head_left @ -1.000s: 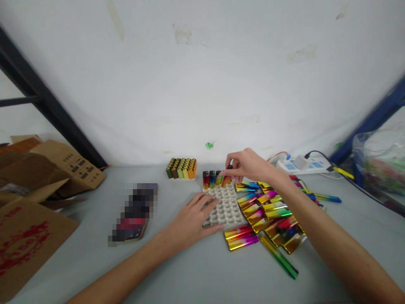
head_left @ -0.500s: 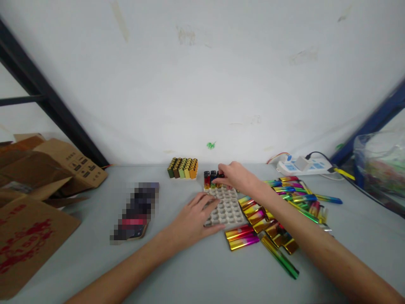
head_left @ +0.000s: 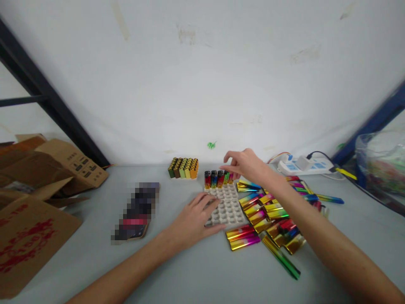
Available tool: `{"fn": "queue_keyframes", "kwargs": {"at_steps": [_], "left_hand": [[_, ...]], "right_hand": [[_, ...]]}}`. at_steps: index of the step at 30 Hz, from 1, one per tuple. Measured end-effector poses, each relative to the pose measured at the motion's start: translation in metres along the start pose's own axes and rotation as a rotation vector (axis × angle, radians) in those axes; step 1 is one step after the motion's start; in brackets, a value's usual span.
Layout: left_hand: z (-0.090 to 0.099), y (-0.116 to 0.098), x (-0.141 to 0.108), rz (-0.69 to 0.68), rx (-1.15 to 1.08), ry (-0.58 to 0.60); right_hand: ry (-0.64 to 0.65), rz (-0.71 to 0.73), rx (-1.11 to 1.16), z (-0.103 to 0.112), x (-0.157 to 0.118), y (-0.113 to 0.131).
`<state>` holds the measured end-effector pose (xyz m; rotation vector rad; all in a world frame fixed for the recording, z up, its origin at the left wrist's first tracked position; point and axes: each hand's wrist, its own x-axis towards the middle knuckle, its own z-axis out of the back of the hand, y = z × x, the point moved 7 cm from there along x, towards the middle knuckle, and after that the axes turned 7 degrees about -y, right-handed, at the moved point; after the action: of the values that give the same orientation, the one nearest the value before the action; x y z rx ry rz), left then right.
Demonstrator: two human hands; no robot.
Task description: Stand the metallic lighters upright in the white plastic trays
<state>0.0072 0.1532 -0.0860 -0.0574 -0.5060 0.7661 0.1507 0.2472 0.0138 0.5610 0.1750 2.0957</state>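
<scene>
A pale tray (head_left: pixel 228 207) with rows of small pockets lies on the grey table. Several shiny lighters (head_left: pixel 214 179) with black tops stand upright along its back row. My left hand (head_left: pixel 198 213) rests on the tray's left edge, fingers spread and holding nothing. Just above the right end of the row is my right hand (head_left: pixel 242 164), thumb and fingers curved apart over the lighter tops, with nothing visible between them. To the right, many metallic coloured lighters (head_left: pixel 256 211) lie in a loose pile, partly under my right forearm.
A block of upright yellow, green and brown lighters (head_left: pixel 183 169) stands near the wall. At the left are a phone (head_left: pixel 136 211), partly pixelated, and cardboard boxes (head_left: pixel 34 249). A white power strip (head_left: pixel 303 166) with cables and a clear plastic bag (head_left: pixel 382 160) are at the right.
My right hand has risen and moved right, its fingers opening. More lighters now show upright in the tray's back row. My left hand has stayed in place.
</scene>
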Motion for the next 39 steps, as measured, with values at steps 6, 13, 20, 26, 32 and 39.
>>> {"fn": "queue_keyframes", "kwargs": {"at_steps": [6,13,20,26,32,39], "left_hand": [[0.001,-0.001,0.000,-0.003,0.000,0.015],[0.001,-0.001,0.001,0.018,0.002,0.043],[0.001,0.001,0.000,0.000,-0.025,-0.010],[0.000,0.001,-0.001,-0.001,-0.022,-0.005],[0.000,0.001,0.000,0.003,-0.005,0.015],[0.001,0.000,-0.001,0.002,-0.011,0.009]], "right_hand": [[0.243,-0.116,-0.090,0.007,-0.006,-0.049],[0.550,-0.158,-0.258,-0.034,-0.019,-0.089],[0.493,-0.065,-0.236,-0.032,-0.012,-0.091],[0.471,-0.096,-0.080,-0.002,-0.019,-0.072],[0.437,-0.039,-0.136,0.010,-0.025,-0.048],[0.453,0.006,-0.025,0.013,-0.029,-0.019]]}}
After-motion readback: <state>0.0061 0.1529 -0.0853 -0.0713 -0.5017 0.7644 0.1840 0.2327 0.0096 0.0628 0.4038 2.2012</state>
